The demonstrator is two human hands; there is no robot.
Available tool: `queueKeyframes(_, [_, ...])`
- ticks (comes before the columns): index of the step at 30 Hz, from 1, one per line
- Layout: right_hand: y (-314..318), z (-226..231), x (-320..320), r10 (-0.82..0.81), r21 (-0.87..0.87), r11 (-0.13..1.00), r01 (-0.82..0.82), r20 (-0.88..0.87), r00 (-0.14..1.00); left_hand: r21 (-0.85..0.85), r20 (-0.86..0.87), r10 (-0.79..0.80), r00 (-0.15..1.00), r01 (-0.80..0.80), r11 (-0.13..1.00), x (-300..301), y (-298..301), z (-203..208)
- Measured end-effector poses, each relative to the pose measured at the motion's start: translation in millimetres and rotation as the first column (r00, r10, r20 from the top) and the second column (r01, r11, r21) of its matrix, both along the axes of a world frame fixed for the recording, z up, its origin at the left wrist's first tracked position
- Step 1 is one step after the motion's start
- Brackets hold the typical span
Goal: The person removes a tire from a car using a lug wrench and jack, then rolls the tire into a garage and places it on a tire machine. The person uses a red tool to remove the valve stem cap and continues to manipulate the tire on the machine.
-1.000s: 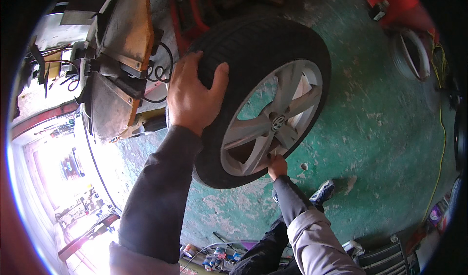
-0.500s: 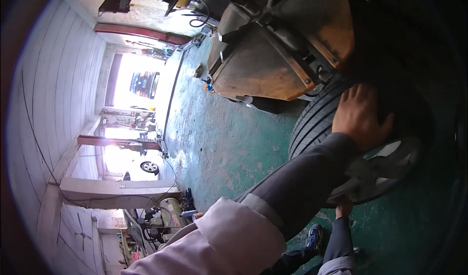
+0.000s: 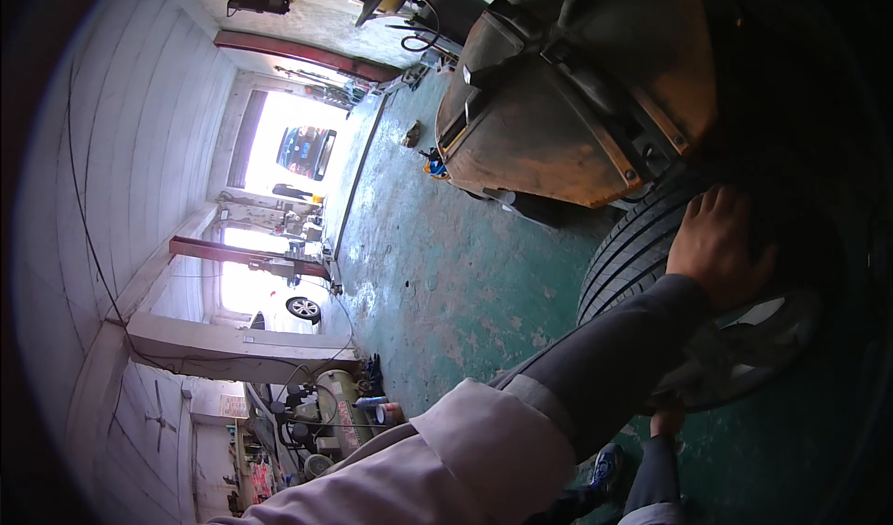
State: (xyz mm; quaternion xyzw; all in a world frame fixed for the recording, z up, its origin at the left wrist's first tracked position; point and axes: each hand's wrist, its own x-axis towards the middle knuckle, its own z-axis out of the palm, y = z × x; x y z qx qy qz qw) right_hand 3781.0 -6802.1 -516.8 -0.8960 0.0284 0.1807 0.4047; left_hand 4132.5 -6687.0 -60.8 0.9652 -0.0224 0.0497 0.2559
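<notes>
A car wheel (image 3: pixel 621 263) with a grooved black tyre and a spoked metal rim (image 3: pixel 735 358) is at the right, close to a rust-marked turntable (image 3: pixel 539 144) with metal jaws, which looks like part of a tyre changer. My left hand (image 3: pixel 714 246) lies across the tyre tread, fingers stretched and thumb spread apart. Below it, my right hand (image 3: pixel 668 419) grips the wheel's lower edge, its fingertips partly hidden. Deep shadow covers the tyre's far right side.
Worn green floor (image 3: pixel 446 283) spreads left of the wheel. An air compressor (image 3: pixel 344 413) stands at lower left, beside red lift posts (image 3: pixel 307 55). Cars, one a dark car (image 3: pixel 307 151), show beyond the bright doorways. A shoe (image 3: pixel 606 465) is on the floor below my hands.
The whole view has shifted, so everything sits further right and slightly lower. Both hands keep their places on the wheel.
</notes>
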Motion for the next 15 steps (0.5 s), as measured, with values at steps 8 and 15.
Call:
queueKeyframes(8, [-7, 5, 3, 0.032, -0.077, 0.997, -0.028, 0.043, 0.999, 0.003, 0.013, -0.007, 1.0, 0.007, 1.0, 1, 0, -3])
queueKeyframes(15, [-12, -2, -1, 0.055, -0.236, 0.968, -0.09, -0.153, 0.987, 0.008, 0.053, -0.016, 0.998, 0.016, 1.0, 1, 1, -6])
